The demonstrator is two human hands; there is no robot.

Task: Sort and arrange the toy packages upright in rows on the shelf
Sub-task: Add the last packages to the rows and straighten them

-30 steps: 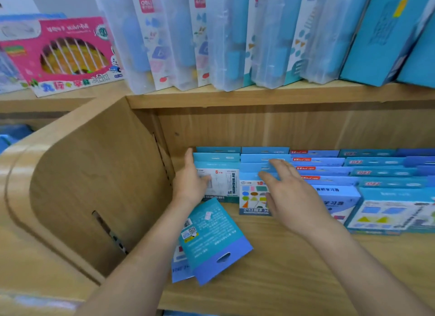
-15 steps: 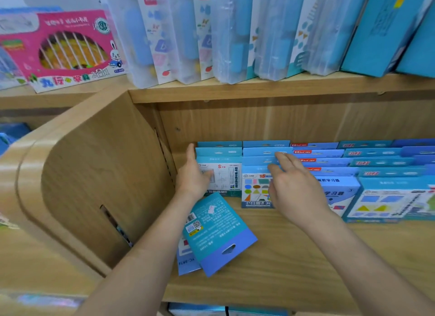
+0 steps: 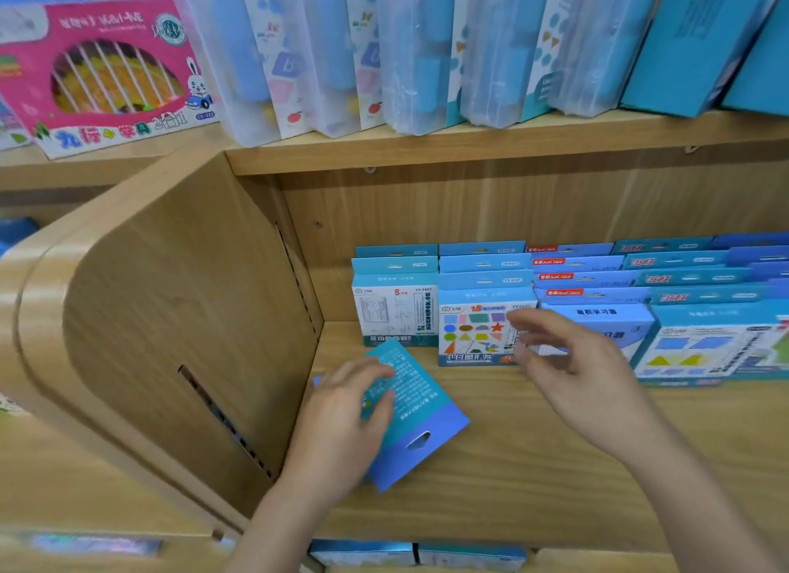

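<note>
Teal package (image 3: 422, 406) lies flat under loose fingers of left hand (image 3: 346, 419) (right hand (image 3: 572, 372) hovers, fingers spread).

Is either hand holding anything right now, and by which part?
Left hand rests curled fingers on the left edge of the flat blue package; a real grip cannot be told. Right hand holds nothing.

Clear plastic cases (image 3: 324, 56) stand in a row above, a pink box (image 3: 102, 73) to their left.
</note>
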